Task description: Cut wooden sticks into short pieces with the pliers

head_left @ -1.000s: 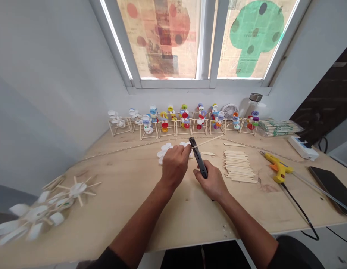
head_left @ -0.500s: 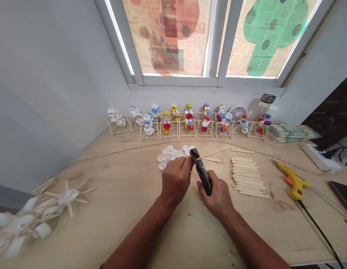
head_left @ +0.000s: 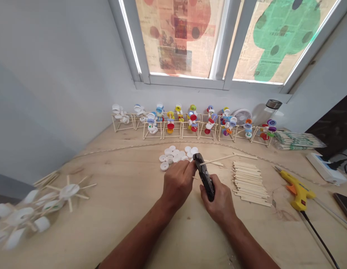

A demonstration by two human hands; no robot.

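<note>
My right hand (head_left: 220, 200) is closed around the handles of black cutting pliers (head_left: 205, 177), which tilt up and to the left. A thin wooden stick (head_left: 219, 159) lies across their jaws, its long end pointing right. My left hand (head_left: 179, 183) is closed at the jaws, pinching the stick's near end; its fingertips are partly hidden behind the pliers. White bottle caps (head_left: 169, 158) lie in a loose cluster just beyond my left hand. Right of the pliers, many cut wooden sticks (head_left: 250, 183) are laid side by side.
Small stick frames with coloured caps (head_left: 170, 125) stand along the wall. A yellow glue gun (head_left: 298, 188) with its cord lies at the right, near a white power strip (head_left: 326, 168). Cap-and-stick wheels (head_left: 69, 191) lie at the left. A rope (head_left: 128, 147) crosses behind the caps.
The camera view has shifted, so the table items appear moved. Both hands stay together, with the stick still across the pliers' jaws; the handles look closer together than before.
</note>
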